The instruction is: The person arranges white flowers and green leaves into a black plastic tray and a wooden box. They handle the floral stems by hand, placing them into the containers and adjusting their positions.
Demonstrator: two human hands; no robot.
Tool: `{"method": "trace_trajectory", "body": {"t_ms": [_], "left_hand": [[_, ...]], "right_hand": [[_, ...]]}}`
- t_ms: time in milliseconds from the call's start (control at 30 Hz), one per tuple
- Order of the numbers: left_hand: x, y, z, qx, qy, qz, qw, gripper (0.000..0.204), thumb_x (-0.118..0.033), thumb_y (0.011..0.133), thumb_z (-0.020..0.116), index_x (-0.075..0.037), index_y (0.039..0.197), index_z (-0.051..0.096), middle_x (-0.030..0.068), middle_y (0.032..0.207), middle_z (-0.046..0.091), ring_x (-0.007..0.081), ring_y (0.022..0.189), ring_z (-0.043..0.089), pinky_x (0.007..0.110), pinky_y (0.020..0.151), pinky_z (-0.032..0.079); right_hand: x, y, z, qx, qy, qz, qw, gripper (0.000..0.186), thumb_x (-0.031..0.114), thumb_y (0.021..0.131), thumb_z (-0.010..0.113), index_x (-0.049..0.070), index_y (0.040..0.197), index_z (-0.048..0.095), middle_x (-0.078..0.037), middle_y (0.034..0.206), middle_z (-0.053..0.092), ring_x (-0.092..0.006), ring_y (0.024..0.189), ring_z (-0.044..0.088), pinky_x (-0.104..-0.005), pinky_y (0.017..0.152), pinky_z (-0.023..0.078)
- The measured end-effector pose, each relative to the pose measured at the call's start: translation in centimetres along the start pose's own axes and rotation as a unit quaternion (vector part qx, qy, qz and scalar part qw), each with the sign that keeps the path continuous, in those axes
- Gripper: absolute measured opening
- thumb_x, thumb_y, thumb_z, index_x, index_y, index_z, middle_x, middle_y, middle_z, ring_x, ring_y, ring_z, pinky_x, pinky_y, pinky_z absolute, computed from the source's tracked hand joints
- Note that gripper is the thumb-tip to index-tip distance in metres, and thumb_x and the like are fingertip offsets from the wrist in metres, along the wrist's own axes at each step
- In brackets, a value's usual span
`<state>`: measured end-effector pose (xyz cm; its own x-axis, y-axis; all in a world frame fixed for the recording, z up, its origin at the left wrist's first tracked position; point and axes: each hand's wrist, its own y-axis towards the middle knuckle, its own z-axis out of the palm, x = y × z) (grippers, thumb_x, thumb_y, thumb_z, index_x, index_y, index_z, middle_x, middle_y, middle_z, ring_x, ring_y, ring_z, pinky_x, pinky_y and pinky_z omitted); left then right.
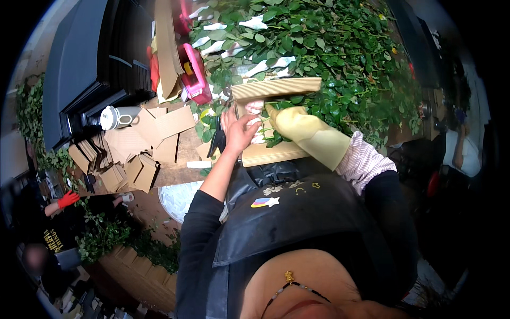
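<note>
A folded sheet of corrugated cardboard lies in front of me, its sides standing up around a bunch of pale pink roses. The rose heads sit in a column at its left end, with leafy stems running right. My bare left hand is at that end, its thumb and fingers closed around a rose head. On the right, my right hand, in a yellow rubber glove, reaches between the cardboard sides and is closed on the green stems just beside the heads. Its fingertips are partly hidden among leaves.
Leafy rose stems cover the table beyond, several with white-wrapped heads. To the left are a pink plastic basket, cardboard pieces, a white mug and stacked black boxes. A person with a red glove is at far left.
</note>
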<state>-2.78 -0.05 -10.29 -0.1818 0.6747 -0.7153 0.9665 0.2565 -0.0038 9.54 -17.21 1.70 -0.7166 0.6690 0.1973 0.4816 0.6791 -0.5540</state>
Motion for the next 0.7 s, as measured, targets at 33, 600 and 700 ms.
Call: {"method": "trace_trajectory", "body": {"t_ms": [33, 600, 700], "left_hand": [[0.0, 0.0, 0.0, -0.005, -0.004, 0.005, 1.0, 0.036, -0.045, 0.083, 0.079, -0.017, 0.106, 0.078, 0.0328, 0.15, 0.041, 0.0476, 0.144, 0.031, 0.055, 0.123, 0.012], [-1.0, 2.1, -0.6, 0.019, -0.013, -0.058, 0.998, 0.062, -0.05, 0.078, 0.08, -0.009, 0.123, 0.072, 0.029, 0.141, 0.047, 0.043, 0.132, 0.041, 0.051, 0.116, 0.023], [-1.2, 2.1, -0.4, -0.003, 0.025, -0.068, 0.997, 0.054, -0.046, 0.078, 0.082, -0.009, 0.117, 0.075, 0.0253, 0.142, 0.049, 0.0417, 0.132, 0.041, 0.05, 0.115, 0.025]], "right_hand": [[-0.3, 0.5, 0.5, -0.023, -0.041, -0.002, 0.999, 0.049, 0.032, 0.101, 0.052, 0.01, 0.146, 0.053, -0.017, 0.101, 0.075, -0.0289, 0.073, 0.074, -0.0423, 0.067, 0.06], [0.1, 2.4, -0.3, -0.008, -0.014, -0.084, 0.996, 0.027, 0.024, 0.099, 0.051, 0.008, 0.117, 0.064, -0.019, 0.11, 0.072, -0.0358, 0.099, 0.073, -0.0467, 0.088, 0.055], [0.5, 0.8, -1.5, -0.047, 0.012, -0.037, 0.998, 0.025, 0.022, 0.097, 0.054, 0.008, 0.114, 0.066, -0.02, 0.109, 0.072, -0.0382, 0.098, 0.073, -0.0496, 0.085, 0.056]]}}
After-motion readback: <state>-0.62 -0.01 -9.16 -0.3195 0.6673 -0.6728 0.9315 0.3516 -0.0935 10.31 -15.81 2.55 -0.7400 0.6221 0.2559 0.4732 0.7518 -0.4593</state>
